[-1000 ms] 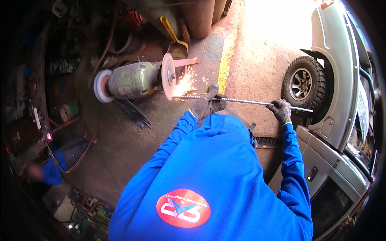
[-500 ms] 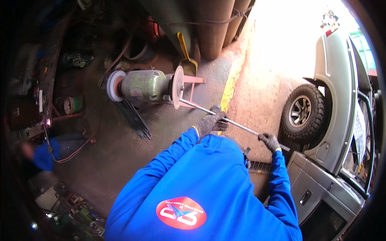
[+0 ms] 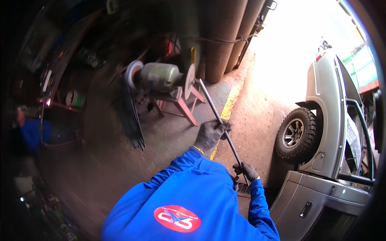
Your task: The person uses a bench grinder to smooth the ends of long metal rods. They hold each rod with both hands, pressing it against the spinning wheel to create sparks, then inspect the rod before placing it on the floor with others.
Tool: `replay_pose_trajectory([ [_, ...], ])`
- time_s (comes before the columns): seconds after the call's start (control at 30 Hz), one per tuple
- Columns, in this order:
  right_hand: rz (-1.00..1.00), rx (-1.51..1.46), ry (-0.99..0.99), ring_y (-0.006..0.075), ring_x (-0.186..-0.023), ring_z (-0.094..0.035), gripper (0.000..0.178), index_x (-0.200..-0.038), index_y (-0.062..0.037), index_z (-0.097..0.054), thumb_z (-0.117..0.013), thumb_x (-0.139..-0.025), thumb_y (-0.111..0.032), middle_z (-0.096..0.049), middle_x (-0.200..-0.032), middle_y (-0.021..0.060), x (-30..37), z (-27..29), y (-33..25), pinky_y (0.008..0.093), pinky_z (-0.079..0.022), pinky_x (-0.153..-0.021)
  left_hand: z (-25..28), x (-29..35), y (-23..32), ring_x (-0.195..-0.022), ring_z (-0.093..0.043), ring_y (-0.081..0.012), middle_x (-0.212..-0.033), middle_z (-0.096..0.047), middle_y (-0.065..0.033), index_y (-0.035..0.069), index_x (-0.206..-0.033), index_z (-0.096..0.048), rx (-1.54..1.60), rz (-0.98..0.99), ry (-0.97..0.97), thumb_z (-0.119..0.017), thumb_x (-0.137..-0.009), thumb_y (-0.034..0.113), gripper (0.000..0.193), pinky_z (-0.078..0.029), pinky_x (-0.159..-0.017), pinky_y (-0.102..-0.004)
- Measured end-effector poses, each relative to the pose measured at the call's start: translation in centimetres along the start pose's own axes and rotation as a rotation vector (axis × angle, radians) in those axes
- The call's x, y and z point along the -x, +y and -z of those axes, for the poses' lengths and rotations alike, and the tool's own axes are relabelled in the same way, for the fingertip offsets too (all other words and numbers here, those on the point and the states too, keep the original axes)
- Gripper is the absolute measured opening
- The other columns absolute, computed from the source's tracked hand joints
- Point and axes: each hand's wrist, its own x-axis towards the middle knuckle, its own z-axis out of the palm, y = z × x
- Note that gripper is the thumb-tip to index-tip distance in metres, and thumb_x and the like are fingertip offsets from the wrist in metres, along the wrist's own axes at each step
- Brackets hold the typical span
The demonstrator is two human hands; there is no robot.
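Note:
A long thin metal bar (image 3: 210,101) slants from beside the grinder's disc down toward my right side. My left hand (image 3: 212,133), in a dark grey work glove, is closed round its middle. My right hand (image 3: 248,171), gloved too, grips the bar close to its lower end. The bar's upper tip is just right of the grinding disc (image 3: 189,82) and looks slightly apart from it. That disc sits on the right end of a greenish bench grinder (image 3: 161,76); a pale wheel (image 3: 131,74) is on its left end.
The grinder rests on a reddish metal stand (image 3: 185,111). Dark bars (image 3: 134,124) lean below its left wheel. Brown cylinders (image 3: 223,40) stand behind. A silver vehicle with a large tyre (image 3: 296,135) is at right. Another person in blue (image 3: 35,134) is at far left.
The bar has come away from the disc and swung to a steeper slant. My right hand has moved left and lower with it; my left hand still grips it. The view has shifted.

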Motion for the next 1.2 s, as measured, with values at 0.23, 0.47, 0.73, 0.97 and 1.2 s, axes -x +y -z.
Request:
replay_pose_trajectory([
  [0.23,-0.055,0.217,-0.197,0.0139,-0.083,-0.064,0.034,-0.109,0.0004,-0.069,-0.074,-0.089,-0.027,-0.071,-0.091,0.0051,6.2,-8.4,-1.0,0.0306,-0.053,-0.078,7.8,9.1,7.9,-0.064,-0.064,-0.0105,-0.074,-0.070,-0.0046,0.000,-0.088,-0.072,-0.082,-0.214,0.402,-0.076,-0.088,0.020,0.021,-0.051,-0.057,-0.0255],
  [0.47,0.110,0.408,0.006,0.0172,-0.076,-0.064,0.027,-0.096,-0.0016,-0.070,-0.068,-0.093,-0.028,-0.071,-0.084,0.0076,4.7,-15.0,2.9,0.0337,-0.052,-0.070,27.8,10.1,4.5,-0.069,-0.061,-0.0141,-0.074,-0.068,-0.0038,0.003,-0.084,-0.071,-0.287,-0.277,0.749,-0.069,-0.091,0.032,0.030,-0.048,-0.065,-0.0335],
  [0.73,0.492,1.319,-0.270,0.0374,-0.079,-0.068,0.039,-0.086,-0.0085,-0.070,-0.052,-0.095,-0.042,-0.071,-0.086,0.0176,-11.0,-30.4,3.4,0.0454,-0.053,-0.069,48.8,38.9,-31.2,-0.083,-0.066,-0.0201,-0.085,-0.070,-0.0071,0.011,-0.096,-0.072,-0.968,0.424,0.650,-0.059,-0.091,0.031,0.025,-0.052,-0.074,-0.0397],
  [0.97,-0.228,0.643,-0.240,0.0168,-0.037,-0.044,0.047,-0.072,-0.0084,-0.071,-0.068,-0.087,-0.053,-0.051,-0.050,0.0024,-27.5,-53.0,-0.3,0.0354,-0.032,-0.039,52.0,69.1,-32.4,-0.076,-0.064,-0.0281,-0.082,-0.065,-0.0121,0.013,-0.093,-0.064,-1.440,0.737,0.696,-0.056,-0.087,0.035,0.024,-0.050,-0.061,-0.0459],
  [1.2,-0.074,0.547,-0.929,0.0253,-0.057,-0.061,0.014,-0.091,-0.0112,-0.065,-0.061,-0.092,-0.024,-0.063,-0.068,0.0045,-42.2,-70.2,-3.9,0.0386,-0.049,-0.052,53.1,76.2,-31.0,-0.087,-0.067,-0.0302,-0.094,-0.066,-0.0088,0.015,-0.088,-0.067,-1.310,0.845,0.863,-0.061,-0.081,0.028,0.015,-0.056,-0.077,-0.0411],
])
